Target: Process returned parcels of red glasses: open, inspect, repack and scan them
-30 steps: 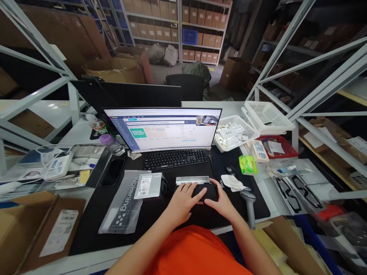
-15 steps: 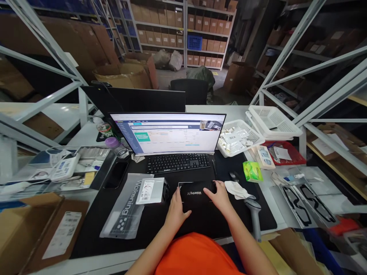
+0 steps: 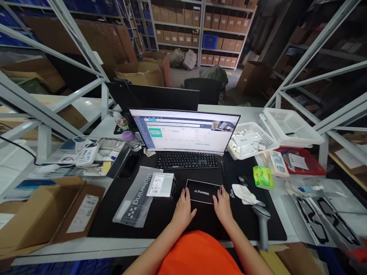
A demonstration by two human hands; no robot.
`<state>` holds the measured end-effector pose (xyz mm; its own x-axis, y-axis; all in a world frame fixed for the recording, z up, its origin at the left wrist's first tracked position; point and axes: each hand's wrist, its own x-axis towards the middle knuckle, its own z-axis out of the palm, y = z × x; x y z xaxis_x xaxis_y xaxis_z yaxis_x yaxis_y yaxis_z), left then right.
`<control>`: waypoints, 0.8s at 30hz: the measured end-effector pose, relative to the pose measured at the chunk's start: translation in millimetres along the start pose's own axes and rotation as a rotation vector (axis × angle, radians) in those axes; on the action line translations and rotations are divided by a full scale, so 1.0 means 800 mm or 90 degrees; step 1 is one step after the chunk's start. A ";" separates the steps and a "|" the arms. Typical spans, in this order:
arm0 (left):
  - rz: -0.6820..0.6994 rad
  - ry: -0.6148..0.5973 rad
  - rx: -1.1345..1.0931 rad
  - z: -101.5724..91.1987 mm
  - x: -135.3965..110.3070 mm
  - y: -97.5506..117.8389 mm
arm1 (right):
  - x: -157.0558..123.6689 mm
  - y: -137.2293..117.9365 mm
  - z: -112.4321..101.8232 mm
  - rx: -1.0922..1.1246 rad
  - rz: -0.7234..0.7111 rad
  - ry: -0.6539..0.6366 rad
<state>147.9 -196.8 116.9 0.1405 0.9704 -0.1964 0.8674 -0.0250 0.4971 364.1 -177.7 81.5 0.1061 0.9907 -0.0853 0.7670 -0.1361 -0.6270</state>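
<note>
Toward the table's [image 3: 126, 245] far edge stands a monitor [image 3: 183, 133]. Nearer the front edge lie a translucent plastic pouch [image 3: 134, 202] and a flat, rectangular black box [image 3: 202, 192], both lettered "Wakening". The left hand [image 3: 182, 209], thumb spread, touches the box's left end; the right hand [image 3: 223, 205] grips its right.

Metal shelves [image 3: 201, 34] stand behind a black chair [image 3: 202, 90]

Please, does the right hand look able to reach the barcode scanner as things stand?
Probably yes: the right hand touches the black Wakening box, and only bare desk mat shows between it and the barcode scanner's handle.
</note>
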 end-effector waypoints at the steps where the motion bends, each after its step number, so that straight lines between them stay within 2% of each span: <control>1: 0.037 0.052 0.025 -0.007 -0.004 0.004 | -0.002 0.005 0.002 0.010 0.012 -0.010; 3: 0.120 0.192 0.082 -0.026 -0.011 0.012 | -0.006 0.010 0.003 0.011 0.022 -0.026; 5: 0.148 0.329 0.131 -0.055 -0.015 0.018 | -0.010 0.008 -0.001 -0.004 -0.006 -0.022; 6: 0.123 0.382 0.147 -0.071 -0.014 0.018 | -0.011 0.005 -0.004 -0.011 -0.031 -0.013; 8: -0.001 0.446 0.159 -0.104 -0.009 0.012 | -0.011 0.000 -0.011 -0.010 -0.077 0.018; 10: -0.137 0.440 0.148 -0.131 -0.001 -0.001 | -0.005 -0.003 -0.019 0.018 -0.104 0.045; 12: -0.232 0.355 0.114 -0.151 0.007 -0.019 | 0.005 -0.001 -0.027 0.055 -0.097 0.036; 14: -0.280 0.261 0.068 -0.162 0.010 -0.036 | 0.018 0.002 -0.034 0.077 -0.083 -0.041; 16: -0.308 0.218 0.030 -0.169 0.008 -0.049 | 0.031 0.003 -0.040 0.072 -0.081 -0.144; 18: -0.341 0.217 0.000 -0.175 0.002 -0.060 | 0.040 0.001 -0.041 0.041 -0.073 -0.222; 20: -0.374 0.221 -0.037 -0.179 -0.008 -0.072 | 0.043 -0.003 -0.037 -0.009 -0.047 -0.258; 24: -0.417 0.235 -0.124 -0.179 -0.039 -0.108 | 0.039 -0.011 -0.022 -0.084 -0.010 -0.230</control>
<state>0.1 -190.8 200.9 -0.5696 0.7908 -0.2237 0.6140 0.5905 0.5238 372.2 -145.5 98.0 -0.1186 0.9259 -0.3587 0.8440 -0.0963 -0.5276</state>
